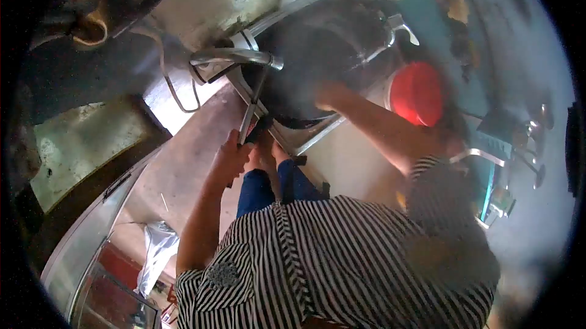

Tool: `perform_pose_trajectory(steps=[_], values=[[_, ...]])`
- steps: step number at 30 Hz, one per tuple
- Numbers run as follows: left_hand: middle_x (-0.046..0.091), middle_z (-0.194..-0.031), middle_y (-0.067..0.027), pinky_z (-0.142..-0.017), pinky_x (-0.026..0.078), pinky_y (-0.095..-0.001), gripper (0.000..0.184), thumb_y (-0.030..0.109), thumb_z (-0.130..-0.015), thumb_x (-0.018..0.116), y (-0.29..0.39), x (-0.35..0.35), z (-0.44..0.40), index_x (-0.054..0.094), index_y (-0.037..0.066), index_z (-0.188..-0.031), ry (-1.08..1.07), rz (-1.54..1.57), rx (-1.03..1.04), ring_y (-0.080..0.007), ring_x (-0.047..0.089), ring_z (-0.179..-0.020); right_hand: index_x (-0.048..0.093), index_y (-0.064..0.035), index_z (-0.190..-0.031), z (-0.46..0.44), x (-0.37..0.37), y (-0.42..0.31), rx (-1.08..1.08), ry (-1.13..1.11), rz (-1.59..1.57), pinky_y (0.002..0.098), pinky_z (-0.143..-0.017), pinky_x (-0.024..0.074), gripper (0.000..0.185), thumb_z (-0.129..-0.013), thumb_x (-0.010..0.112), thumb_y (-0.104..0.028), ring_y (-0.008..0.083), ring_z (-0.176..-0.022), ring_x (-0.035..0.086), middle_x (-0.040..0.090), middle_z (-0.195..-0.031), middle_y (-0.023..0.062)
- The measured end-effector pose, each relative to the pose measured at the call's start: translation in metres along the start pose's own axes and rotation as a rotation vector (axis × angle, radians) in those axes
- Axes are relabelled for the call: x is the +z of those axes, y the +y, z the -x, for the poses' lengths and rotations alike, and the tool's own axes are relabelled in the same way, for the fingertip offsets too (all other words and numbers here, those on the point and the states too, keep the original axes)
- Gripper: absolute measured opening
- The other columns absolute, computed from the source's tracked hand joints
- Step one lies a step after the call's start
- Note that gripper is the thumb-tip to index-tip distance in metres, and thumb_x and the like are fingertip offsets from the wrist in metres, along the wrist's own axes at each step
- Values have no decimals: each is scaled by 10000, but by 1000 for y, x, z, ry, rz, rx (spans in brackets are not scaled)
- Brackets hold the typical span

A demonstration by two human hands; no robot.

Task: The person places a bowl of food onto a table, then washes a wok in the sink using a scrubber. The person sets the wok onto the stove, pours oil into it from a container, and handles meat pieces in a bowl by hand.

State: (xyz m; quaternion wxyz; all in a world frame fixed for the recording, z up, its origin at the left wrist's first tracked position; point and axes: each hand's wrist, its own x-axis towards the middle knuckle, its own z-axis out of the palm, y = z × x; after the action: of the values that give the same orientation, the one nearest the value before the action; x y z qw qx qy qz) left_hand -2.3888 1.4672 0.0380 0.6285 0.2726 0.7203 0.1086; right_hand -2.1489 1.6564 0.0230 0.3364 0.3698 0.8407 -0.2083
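Head: two hands (231, 157) (330, 96), one metal handle (247, 122)

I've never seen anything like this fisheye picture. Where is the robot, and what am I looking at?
There is no robot here: these are a person's bare hands. The single picture comes from a camera worn on the head, looking down past a striped shirt, so the person's left is on your left.

The left hand grips a long metal handle that reaches toward a wide dark pan. The right hand is over the pan; haze hides whether it holds anything. A curved metal pipe juts over the pan's left side, and a red container stands to its right.
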Motion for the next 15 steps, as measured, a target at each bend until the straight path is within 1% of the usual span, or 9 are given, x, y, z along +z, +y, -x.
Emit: perform_pose_trajectory(steps=[3, 5, 6, 8, 9, 11, 12, 14, 15], values=[[572, -667, -116, -386, 427, -314, 327, 227, -869, 531, 0, 1, 5, 403, 77, -1130, 30, -20, 20, -188, 538, -479, 564, -122, -1177, -23, -5, 42, 43, -29, 84, 462, -782, 496, 355, -836, 499, -195, 321, -897, 632, 644, -970, 158], [570, -672, -115, -388, 429, -314, 316, 242, -869, 528, -4, 1, 0, 407, 70, -1105, 1, -2, 19, -185, 538, -485, 536, -126, -1227, -16, 5, 59, 96, -82, 135, 456, -808, 489, 401, -835, 503, -203, 330, -921, 625, 639, -988, 162], [570, -672, -115, -388, 429, -314, 316, 242, -869, 528, -3, 2, 1, 407, 70, -1105, -14, 2, 20, -185, 538, -485, 536, -126, -1227, -2, 1, 57, 106, -93, 138, 456, -808, 489, 401, -835, 503, -203, 330, -921, 625, 639, -988, 162], [573, -687, -118, -389, 427, -314, 314, 247, -866, 531, 3, 0, 6, 408, 64, -1090, 15, -33, 68, -182, 537, -491, 554, -142, -1197, 31, -15, 43, -34, -243, 348, 453, -746, 511, 376, -826, 510, -182, 318, -857, 644, 657, -934, 153], [575, -699, -118, -392, 424, -314, 306, 242, -866, 537, 6, -1, 5, 412, 62, -1078, 9, -28, 43, -182, 545, -504, 554, -142, -1197, 29, -8, 37, -38, -242, 357, 453, -746, 511, 376, -826, 510, -182, 318, -857, 644, 657, -934, 153], [575, -697, -116, -395, 425, -313, 307, 243, -866, 539, 6, -1, 5, 414, 63, -1081, 9, -15, 42, -181, 544, -505, 576, -147, -1140, 7, 23, 18, -261, 92, -56, 456, -707, 516, 337, -808, 520, -149, 317, -796, 654, 668, -895, 144], [574, -695, -113, -397, 427, -312, 308, 244, -867, 541, 5, -1, 6, 416, 64, -1083, 1, -9, 38, -181, 544, -506, 576, -147, -1140, -12, 34, 13, -271, 95, -57, 456, -707, 516, 337, -808, 520, -149, 317, -796, 654, 668, -895, 144], [574, -694, -112, -398, 425, -309, 319, 246, -868, 543, 2, 0, 4, 420, 67, -1101, 32, -1, 40, -177, 539, -502, 697, -103, -937, -61, 38, 17, 178, 82, -83, 470, -775, 507, 222, -802, 537, -177, 293, -927, 641, 660, -991, 144], [575, -694, -111, -398, 423, -307, 331, 248, -870, 545, -1, 2, 4, 423, 69, -1120, 44, 5, 39, -173, 534, -498, 697, -103, -937, -67, 32, 29, 169, 77, -82, 470, -775, 507, 222, -802, 537, -177, 293, -927, 641, 660, -991, 144]])
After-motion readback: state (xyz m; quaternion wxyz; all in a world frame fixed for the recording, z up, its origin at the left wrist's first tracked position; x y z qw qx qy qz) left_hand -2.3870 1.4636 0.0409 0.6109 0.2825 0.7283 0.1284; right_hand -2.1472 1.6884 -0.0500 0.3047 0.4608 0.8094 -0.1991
